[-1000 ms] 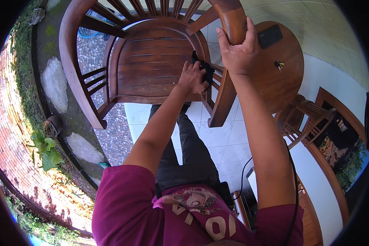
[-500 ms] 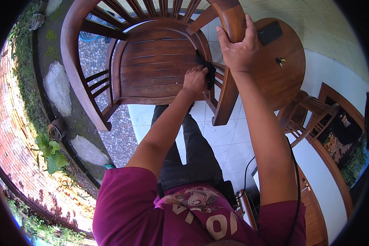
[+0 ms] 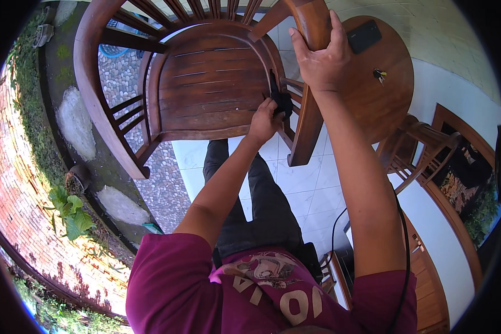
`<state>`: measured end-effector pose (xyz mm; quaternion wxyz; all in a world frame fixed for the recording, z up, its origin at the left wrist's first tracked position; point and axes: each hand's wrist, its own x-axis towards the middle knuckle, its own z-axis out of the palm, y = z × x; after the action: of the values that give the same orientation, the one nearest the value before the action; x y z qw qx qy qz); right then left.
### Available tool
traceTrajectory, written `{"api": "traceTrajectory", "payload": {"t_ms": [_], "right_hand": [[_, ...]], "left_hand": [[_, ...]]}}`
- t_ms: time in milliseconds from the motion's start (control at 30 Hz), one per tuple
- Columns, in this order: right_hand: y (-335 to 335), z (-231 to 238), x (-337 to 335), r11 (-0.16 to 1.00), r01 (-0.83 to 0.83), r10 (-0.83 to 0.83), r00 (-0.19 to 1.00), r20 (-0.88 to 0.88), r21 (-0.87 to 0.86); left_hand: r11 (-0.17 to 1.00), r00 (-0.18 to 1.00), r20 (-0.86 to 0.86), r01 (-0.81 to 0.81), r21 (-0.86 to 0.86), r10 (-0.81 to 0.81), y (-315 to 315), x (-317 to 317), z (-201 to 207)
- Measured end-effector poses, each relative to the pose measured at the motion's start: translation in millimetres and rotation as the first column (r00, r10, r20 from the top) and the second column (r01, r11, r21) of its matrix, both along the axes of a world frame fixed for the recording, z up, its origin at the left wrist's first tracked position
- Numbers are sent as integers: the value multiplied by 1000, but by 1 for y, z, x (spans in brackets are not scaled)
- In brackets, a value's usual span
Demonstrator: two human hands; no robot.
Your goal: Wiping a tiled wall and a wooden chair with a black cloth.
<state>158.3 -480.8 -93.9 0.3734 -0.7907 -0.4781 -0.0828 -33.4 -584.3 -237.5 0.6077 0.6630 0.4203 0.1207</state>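
Note:
A brown wooden armchair (image 3: 211,83) with a slatted seat and curved back stands before me. Its right armrest (image 3: 312,25) is gripped from above by my right hand (image 3: 327,64), thumb on one side and fingers on the other. At the seat's right front edge my left hand (image 3: 264,118) is closed on a black cloth (image 3: 282,104). The cloth lies bunched against the seat rim, beside the post under the armrest; part of it is hidden by my fingers.
Right of the chair is a round wooden table (image 3: 392,94) bearing a black phone (image 3: 364,37) and a small bunch of keys (image 3: 379,74). Another wooden chair (image 3: 423,147) stands beyond it. Pebbled paving (image 3: 170,178) and a planted bed with a leafy plant (image 3: 72,211) lie left.
My left hand has shifted slightly down along the seat's right edge, with the black cloth. The right hand stays on the armrest. The chair appears slightly farther left in view.

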Motion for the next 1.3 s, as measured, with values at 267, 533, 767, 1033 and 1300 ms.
{"api": "traceTrajectory", "payload": {"t_ms": [267,533,767,1033,1300], "right_hand": [[1,5,-1,1000,-11,10,1000,-8,-21],[1,5,-1,1000,-8,8,1000,16,-1],[1,1,2,998,-54,52,997,50,42],[3,7,-2,999,-37,38,998,47,-6],[0,1,1,999,-46,45,997,70,14]], "left_hand": [[981,972,236,-29,194,-18,7,4,45],[973,996,43,65,222,-77,6,-5,21],[915,937,-132,345,208,-324,24,-4,-2],[804,865,-333,483,347,-376,34,3,-18],[970,952,-229,-160,184,201,-29,10,-28]]}}
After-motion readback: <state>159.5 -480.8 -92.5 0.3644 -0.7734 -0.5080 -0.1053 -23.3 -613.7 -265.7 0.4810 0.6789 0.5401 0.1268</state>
